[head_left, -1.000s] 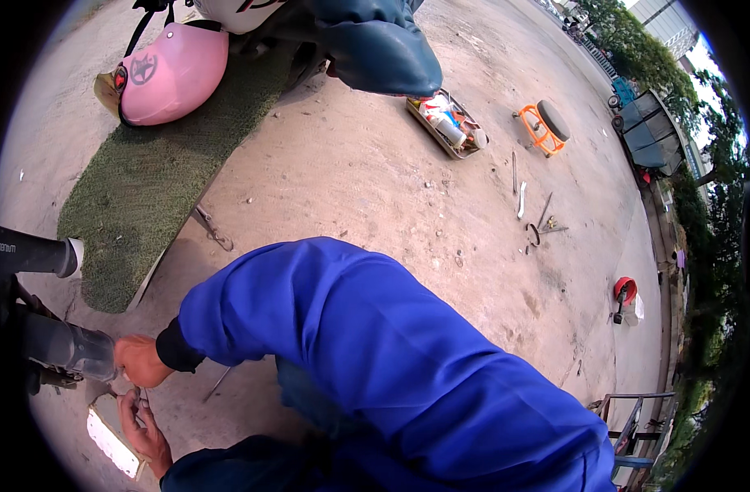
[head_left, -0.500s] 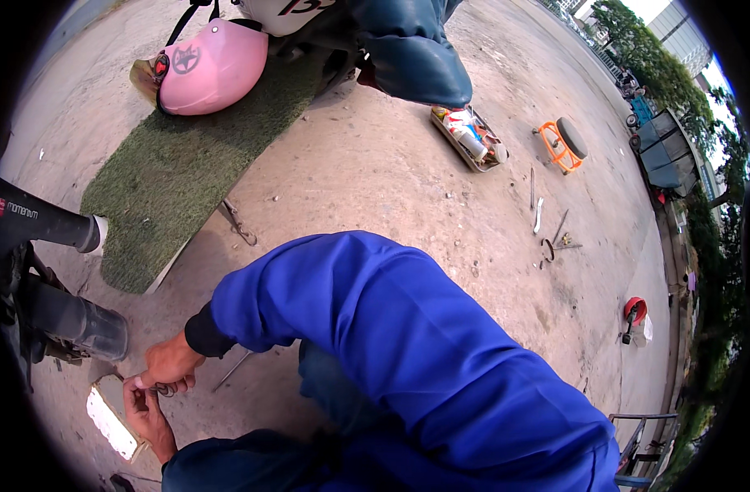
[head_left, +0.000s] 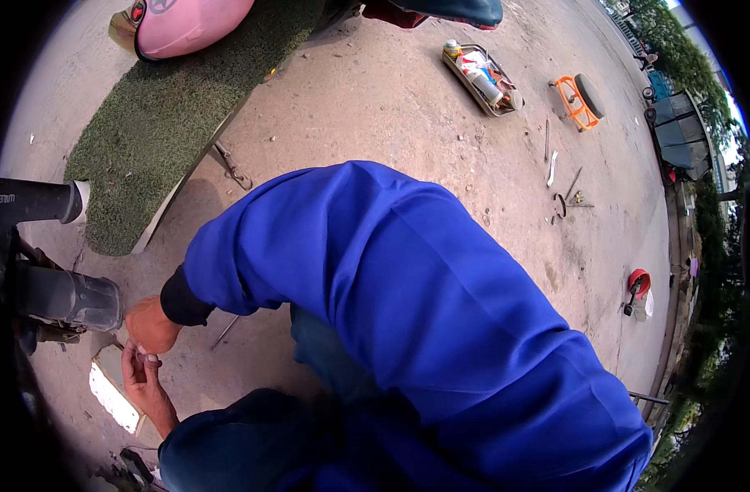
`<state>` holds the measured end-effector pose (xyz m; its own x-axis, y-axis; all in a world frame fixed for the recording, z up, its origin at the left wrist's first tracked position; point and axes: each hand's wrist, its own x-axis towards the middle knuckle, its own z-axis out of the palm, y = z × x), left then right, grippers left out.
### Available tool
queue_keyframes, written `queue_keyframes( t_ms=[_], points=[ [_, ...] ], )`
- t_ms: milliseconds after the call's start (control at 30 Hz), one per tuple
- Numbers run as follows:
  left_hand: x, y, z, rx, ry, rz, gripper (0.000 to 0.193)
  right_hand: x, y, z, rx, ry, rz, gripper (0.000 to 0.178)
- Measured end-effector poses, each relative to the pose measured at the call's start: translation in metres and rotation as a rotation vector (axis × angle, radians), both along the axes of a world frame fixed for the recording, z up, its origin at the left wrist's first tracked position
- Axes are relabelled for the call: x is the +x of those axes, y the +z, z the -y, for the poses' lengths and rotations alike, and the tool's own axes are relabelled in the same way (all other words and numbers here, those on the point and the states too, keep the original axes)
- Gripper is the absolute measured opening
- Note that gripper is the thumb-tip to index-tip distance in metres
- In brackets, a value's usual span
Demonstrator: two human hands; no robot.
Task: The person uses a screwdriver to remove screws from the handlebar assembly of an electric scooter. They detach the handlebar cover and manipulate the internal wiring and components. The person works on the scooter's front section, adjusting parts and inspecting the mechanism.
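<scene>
My right arm, in a blue sleeve, reaches across to the lower left. There my right hand [head_left: 152,325] is bent down with its fingers curled and mostly hidden behind the wrist. Just below it, my left hand [head_left: 151,387] has thumb and fingertips pressed together, meeting the right fingers. Whatever is between the fingers is too small and covered to make out. Beside my left hand a flat board or box with a white top [head_left: 112,392] lies on the ground. Close by stands a black scooter's wheel-fork part [head_left: 71,299], at the left.
A scooter footboard with a green mat [head_left: 157,139] spans the upper left, bearing a pink helmet [head_left: 190,25]. Farther off sit a tray of supplies [head_left: 483,82], an orange rolling stool [head_left: 577,102], loose tools [head_left: 570,193] and a red container [head_left: 639,283]. A thin rod [head_left: 225,331] lies near my knees.
My view has shifted, so the surroundings sit higher in the picture. The hands stay together by the board; the right wrist has turned over, hiding a small dark curved piece seen earlier at its fingers.
</scene>
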<state>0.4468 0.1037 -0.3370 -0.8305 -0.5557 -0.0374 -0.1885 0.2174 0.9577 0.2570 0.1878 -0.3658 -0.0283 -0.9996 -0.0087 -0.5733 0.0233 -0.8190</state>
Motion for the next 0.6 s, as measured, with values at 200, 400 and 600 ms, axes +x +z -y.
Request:
queue_keyframes(
  t_ms=[200,400,600],
  points=[
    [0.004,-0.004,0.022,-0.045,-0.162,-0.001,0.021,-0.007,0.030,-0.014,-0.010,-0.016,-0.091,0.036],
    [-0.002,0.019,-0.014,0.504,0.007,-0.209,0.018,-0.009,0.037,-0.008,-0.033,-0.067,-0.031,0.037],
    [0.005,0.007,0.009,0.961,-0.171,-0.473,0.015,-0.008,0.023,0.033,-0.265,0.066,-0.258,0.034]
  ],
)
